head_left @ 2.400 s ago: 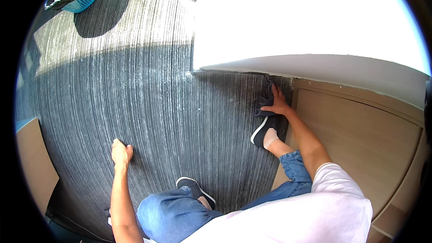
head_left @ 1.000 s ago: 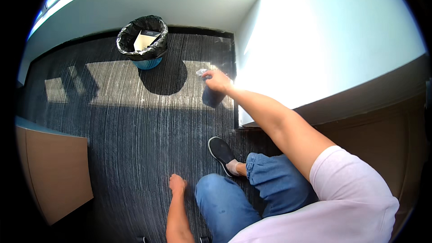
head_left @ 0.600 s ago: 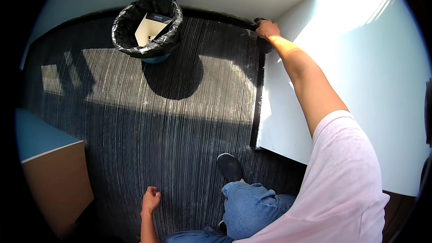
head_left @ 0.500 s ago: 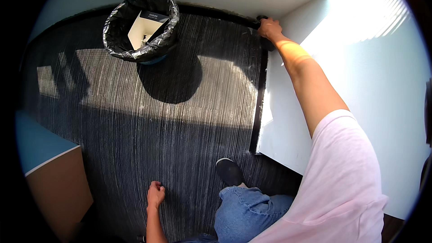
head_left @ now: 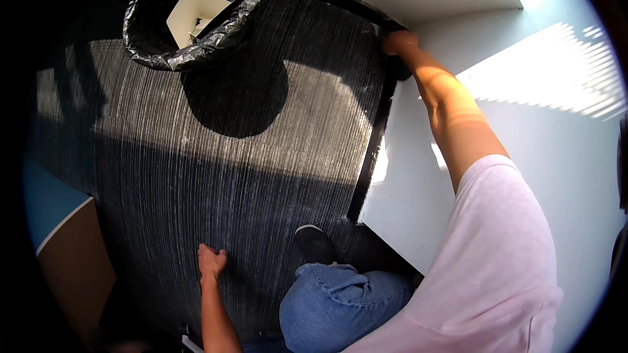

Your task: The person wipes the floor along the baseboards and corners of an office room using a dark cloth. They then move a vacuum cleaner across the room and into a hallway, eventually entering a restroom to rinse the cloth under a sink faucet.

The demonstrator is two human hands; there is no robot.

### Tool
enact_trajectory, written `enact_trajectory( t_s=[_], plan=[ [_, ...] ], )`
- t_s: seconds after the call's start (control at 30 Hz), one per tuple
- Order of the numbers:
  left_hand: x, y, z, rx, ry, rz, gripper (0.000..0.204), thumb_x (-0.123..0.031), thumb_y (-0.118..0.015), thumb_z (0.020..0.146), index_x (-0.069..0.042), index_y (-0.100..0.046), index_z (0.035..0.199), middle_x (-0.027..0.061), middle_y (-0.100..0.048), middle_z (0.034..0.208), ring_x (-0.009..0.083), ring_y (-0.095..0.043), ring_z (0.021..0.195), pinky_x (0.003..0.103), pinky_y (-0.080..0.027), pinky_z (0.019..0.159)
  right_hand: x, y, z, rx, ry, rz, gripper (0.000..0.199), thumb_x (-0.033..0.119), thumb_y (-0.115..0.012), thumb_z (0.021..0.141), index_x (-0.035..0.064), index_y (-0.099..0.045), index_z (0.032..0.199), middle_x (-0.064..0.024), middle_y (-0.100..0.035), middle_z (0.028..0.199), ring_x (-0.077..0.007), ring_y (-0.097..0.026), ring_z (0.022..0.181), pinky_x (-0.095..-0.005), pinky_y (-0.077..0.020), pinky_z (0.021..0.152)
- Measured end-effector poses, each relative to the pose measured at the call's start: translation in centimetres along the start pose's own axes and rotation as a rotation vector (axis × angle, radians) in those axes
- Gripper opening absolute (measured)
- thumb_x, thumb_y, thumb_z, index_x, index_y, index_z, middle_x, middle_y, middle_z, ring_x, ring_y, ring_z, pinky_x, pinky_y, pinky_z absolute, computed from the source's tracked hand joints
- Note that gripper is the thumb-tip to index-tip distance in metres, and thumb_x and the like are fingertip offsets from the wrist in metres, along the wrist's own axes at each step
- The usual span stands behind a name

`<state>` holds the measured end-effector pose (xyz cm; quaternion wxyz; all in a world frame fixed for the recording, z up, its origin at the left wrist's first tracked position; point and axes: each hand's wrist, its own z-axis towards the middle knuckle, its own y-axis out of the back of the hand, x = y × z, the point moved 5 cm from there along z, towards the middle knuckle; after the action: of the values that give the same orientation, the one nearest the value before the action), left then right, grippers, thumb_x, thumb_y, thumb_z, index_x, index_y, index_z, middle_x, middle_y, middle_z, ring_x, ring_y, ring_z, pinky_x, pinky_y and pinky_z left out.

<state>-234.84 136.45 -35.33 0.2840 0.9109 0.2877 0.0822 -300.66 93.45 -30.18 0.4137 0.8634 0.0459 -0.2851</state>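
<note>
My right hand [head_left: 400, 42] reaches far out to the corner where two pale walls meet the floor. Its fingers are closed around a dark object [head_left: 404, 69], which shows only in part below the palm and blends with the black baseboard; its kind cannot be made out. My left hand [head_left: 211, 261] hangs low over the carpet [head_left: 150, 189] with curled fingers, and I see nothing in it. To the left of my right hand stands a waste bin [head_left: 176, 60] lined with a black bag, holding an open cream-and-black box [head_left: 196, 12].
A cabinet [head_left: 72, 261] with a blue top stands at the left. A white wall panel [head_left: 418, 202] with a black base edge [head_left: 369, 170] runs along my right side. My dark shoe [head_left: 314, 243] and bent knee in jeans [head_left: 347, 304] are near the bottom.
The view has shifted, so the bin sits higher and closer to the upper edge. My right hand stays at the corner, its grip now more hidden. My left hand remains low, fingers curled.
</note>
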Motion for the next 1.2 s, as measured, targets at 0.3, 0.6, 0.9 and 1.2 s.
enact_trajectory(
  t_s=[0.3, 0.6, 0.9, 1.2],
  plan=[
    [0.3, -0.2, 0.2, -0.064, -0.028, -0.002, 0.054, -0.027, -0.071, 0.071, 0.007, -0.050, 0.107, 0.0271, -0.057, 0.111, 0.0403, -0.055, 0.106, 0.044, -0.044, 0.093, 1.5, -1.1, -8.2, 0.023, 0.062, -0.018, 0.042, 0.029, -0.051, 0.081, 0.0118, -0.065, 0.117, -0.0110, -0.059, 0.126, -0.0260, -0.056, 0.118, -0.0361, -0.0478, 0.093],
    [0.9, -0.6, 0.3, -0.131, -0.087, -0.030, 0.059, -0.029, -0.072, 0.071, 0.009, -0.048, 0.110, 0.0296, -0.056, 0.113, 0.0412, -0.055, 0.108, 0.044, -0.045, 0.094, 4.1, -4.9, -15.0, 0.103, 0.094, -0.074, 0.041, 0.029, -0.053, 0.078, 0.0147, -0.067, 0.115, -0.0056, -0.062, 0.123, -0.0233, -0.058, 0.116, -0.0340, -0.0485, 0.092],
    [1.3, -0.7, -0.1, -0.161, -0.143, -0.030, 0.053, -0.029, -0.069, 0.074, 0.005, -0.049, 0.108, 0.0252, -0.056, 0.111, 0.0395, -0.055, 0.107, 0.045, -0.045, 0.092, 6.1, -6.5, -20.6, 0.167, 0.208, -0.059, 0.041, 0.026, -0.051, 0.076, 0.0083, -0.068, 0.109, -0.0117, -0.065, 0.116, -0.0275, -0.061, 0.109, -0.0354, -0.0486, 0.090],
    [-17.0, -12.4, -11.8, 0.577, -0.518, -0.955, 0.025, -0.023, -0.060, 0.089, -0.004, -0.058, 0.104, 0.0060, -0.064, 0.082, 0.0134, -0.060, 0.067, 0.029, -0.050, 0.058, 6.7, -9.5, -26.2, 0.169, 0.221, 0.018, 0.042, 0.023, -0.049, 0.076, 0.0059, -0.067, 0.111, -0.0134, -0.064, 0.118, -0.0274, -0.060, 0.111, -0.0358, -0.0478, 0.092]
  ],
)
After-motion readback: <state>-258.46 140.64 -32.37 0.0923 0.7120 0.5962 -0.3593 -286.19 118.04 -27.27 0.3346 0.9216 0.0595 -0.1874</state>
